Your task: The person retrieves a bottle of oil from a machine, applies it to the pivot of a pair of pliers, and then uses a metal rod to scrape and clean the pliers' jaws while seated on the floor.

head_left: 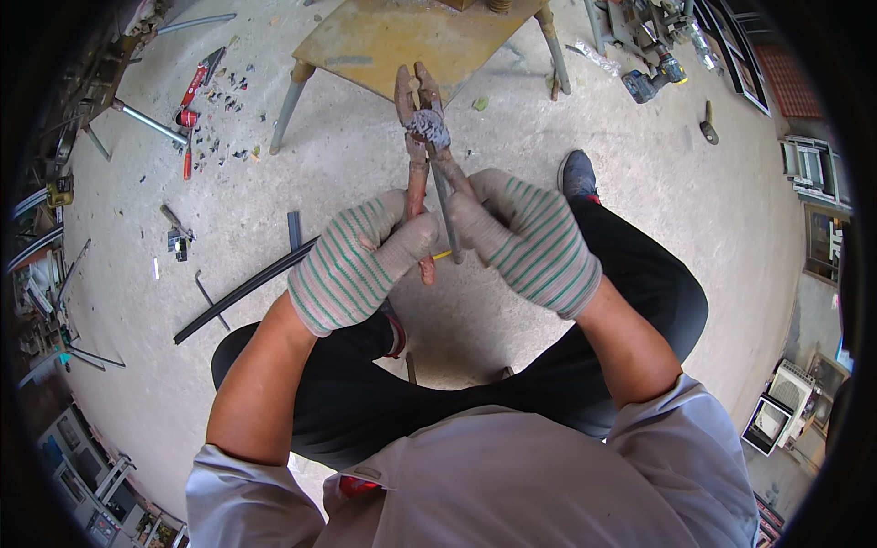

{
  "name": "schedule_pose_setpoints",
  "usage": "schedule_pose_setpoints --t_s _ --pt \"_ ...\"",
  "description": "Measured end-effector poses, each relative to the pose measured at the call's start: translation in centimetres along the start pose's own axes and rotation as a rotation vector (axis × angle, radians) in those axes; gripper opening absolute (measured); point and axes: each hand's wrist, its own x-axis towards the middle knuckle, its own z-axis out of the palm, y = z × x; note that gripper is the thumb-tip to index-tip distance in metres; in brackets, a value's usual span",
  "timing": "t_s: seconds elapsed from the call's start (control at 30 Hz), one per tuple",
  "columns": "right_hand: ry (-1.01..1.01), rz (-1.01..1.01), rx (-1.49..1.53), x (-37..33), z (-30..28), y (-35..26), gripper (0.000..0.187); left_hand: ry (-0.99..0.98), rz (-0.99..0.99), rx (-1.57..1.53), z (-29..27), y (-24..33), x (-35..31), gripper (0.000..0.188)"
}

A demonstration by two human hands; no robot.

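Observation:
Both my hands wear knitted work gloves with green stripes. A worn pair of pliers [426, 128], its jaws spread apart, points away from me above the floor. Its pivot is a rough greyish lump, and the handles look reddish brown. My left hand [356, 260] is closed around the left handle, whose end sticks out below the thumb. The right handle runs into my right hand [530, 242], closed on it with the thumb on top. Between the hands a slim grey metal rod [446, 215] slants down from near the pivot; whether it is joined to the pliers I cannot tell.
A low yellowish table [393, 46] stands ahead. Long black strips [247, 288] and a bent rod [210, 297] lie at left. Farther left are a red-handled tool [194, 87] and scattered dark scraps. A cordless drill [653, 80] and a hammer [708, 125] lie far right.

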Motion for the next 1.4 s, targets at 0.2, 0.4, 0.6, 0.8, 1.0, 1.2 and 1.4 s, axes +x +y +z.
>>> schedule_pose_setpoints --t_s 0.2,0.4,0.6,0.8,1.0,1.2,1.4 --pt "0.070 0.058 0.054 0.3 -0.7 -0.3 0.029 0.009 -0.070 -0.029 -0.4 0.9 0.0 0.034" --pt "0.001 -0.009 -0.015 0.0 0.4 -0.2 0.028 -0.007 -0.011 0.011 -0.2 0.6 -0.1 0.032" --pt "0.051 -0.009 -0.055 0.3 -0.6 -0.7 0.026 0.029 -0.054 0.019 -0.5 0.9 -0.1 0.029" --pt "-0.008 0.026 -0.065 0.0 0.4 -0.1 0.025 0.005 -0.067 -0.035 -0.1 0.8 -0.1 0.031" --pt "0.073 -0.028 -0.157 0.3 -0.3 0.3 0.022 0.022 -0.090 -0.037 -0.2 1.6 -0.1 0.031" --pt "-0.031 0.063 -0.043 -0.2 1.1 0.4 0.025 -0.020 -0.068 -0.138 0.1 1.9 -0.2 0.030" --pt "0.068 0.018 -0.151 0.3 0.4 1.0 0.026 0.018 -0.066 -0.084 -0.1 1.8 -0.2 0.031"
